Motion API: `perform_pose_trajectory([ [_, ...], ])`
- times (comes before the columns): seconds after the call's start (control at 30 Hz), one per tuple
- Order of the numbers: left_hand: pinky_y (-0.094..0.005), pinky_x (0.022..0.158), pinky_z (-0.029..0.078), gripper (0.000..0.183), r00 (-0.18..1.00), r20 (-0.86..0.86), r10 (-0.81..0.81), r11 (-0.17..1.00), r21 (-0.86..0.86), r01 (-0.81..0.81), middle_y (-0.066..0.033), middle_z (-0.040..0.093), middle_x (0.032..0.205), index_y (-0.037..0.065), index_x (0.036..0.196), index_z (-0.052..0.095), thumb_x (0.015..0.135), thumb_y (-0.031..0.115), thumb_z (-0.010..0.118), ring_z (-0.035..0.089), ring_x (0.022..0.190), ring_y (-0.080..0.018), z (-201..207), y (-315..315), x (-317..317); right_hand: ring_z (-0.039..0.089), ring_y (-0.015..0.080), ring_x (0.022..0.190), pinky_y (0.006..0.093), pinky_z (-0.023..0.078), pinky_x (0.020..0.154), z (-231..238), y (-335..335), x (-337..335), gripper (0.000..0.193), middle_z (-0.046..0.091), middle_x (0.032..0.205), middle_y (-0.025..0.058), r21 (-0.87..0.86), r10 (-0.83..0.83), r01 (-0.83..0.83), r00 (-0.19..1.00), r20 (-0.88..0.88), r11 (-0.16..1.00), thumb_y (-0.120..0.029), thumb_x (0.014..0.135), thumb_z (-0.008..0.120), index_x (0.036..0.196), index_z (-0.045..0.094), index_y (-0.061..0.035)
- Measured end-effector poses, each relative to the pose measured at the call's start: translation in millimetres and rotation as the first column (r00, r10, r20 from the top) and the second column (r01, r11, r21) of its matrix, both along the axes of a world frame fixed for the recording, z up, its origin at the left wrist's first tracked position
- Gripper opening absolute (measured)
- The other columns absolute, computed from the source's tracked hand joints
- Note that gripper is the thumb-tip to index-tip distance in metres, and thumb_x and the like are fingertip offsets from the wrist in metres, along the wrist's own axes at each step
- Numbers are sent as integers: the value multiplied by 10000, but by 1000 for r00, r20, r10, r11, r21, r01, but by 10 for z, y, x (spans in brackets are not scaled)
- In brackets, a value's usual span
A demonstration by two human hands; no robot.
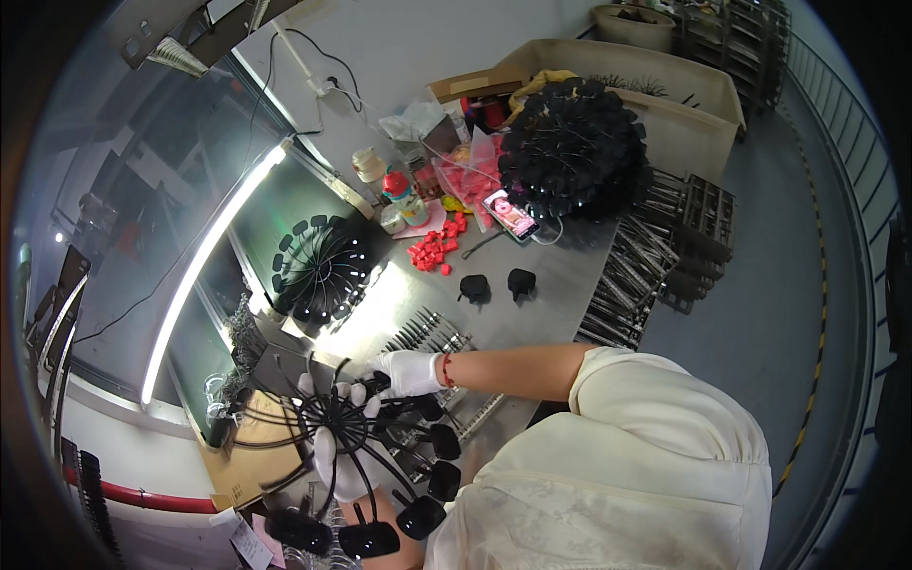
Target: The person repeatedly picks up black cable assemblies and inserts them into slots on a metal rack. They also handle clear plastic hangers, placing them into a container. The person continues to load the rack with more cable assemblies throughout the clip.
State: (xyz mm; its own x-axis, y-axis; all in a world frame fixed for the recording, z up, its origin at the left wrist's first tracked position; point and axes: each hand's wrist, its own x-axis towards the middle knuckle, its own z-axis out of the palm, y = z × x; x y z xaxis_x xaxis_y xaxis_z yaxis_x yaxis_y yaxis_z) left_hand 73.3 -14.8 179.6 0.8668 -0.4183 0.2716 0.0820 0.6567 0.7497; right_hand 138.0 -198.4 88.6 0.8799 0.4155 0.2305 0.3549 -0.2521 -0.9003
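Note:
My left hand (334,467), in a white glove, is closed round the middle of a fanned-out bundle of thin black rods (334,410). Several of these rods end in glossy black rounded blocks (369,539), which hang toward me and to the right. My right hand (407,373), also gloved, reaches to the bundle's upper right side. Its fingertips pinch a small black part (378,383), partly hidden by the glove. Just beyond this hand lies a metal rack (432,334) with a row of dark slim pins.
Two black blocks (521,283) lie on the metal table (560,313). Behind them are red caps (432,251), a phone (511,215) with its screen lit and a large black-headed bundle (573,147). Another bundle (318,269) stands left beside the lamp tube (211,271). Metal racks (627,275) line the right edge.

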Motion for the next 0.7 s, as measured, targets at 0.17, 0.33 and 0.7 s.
perform_pose_trajectory([
  [0.17, -402, 908, 597, 443, 935, -338, 108, 994, 49, -97, -167, 667, 1145, 109, 1377, 580, 997, 325, 650, 647, 1093, -319, 38, 31, 68, 671, 384, 851, 440, 572, 771, -192, 24, -64, 154, 588, 919, 174, -507, 42, 314, 818, 574, 803, -144, 929, 559, 1043, 601, -48],
  [0.33, -406, 925, 562, 555, 992, 37, 122, 992, 30, -123, -154, 617, 1186, 132, 1522, 419, 1020, 246, 625, 602, 1112, -297, 83, 302, 254, 685, 196, 877, 386, 627, 816, -418, -3, -111, 464, 647, 1080, 69, 344, -30, 202, 896, -444, 917, -20, 885, 732, 1327, 602, -79],
  [0.7, -443, 915, 561, 525, 937, -247, 247, 951, 249, -185, -119, 621, 1160, 173, 1448, 476, 976, 221, 701, 634, 1027, -288, -59, 36, 251, 652, 347, 835, 401, 566, 791, -539, 81, -305, 442, 614, 1028, 153, -154, -218, 327, 849, 481, 932, -150, 782, 790, 1197, 666, -60],
])
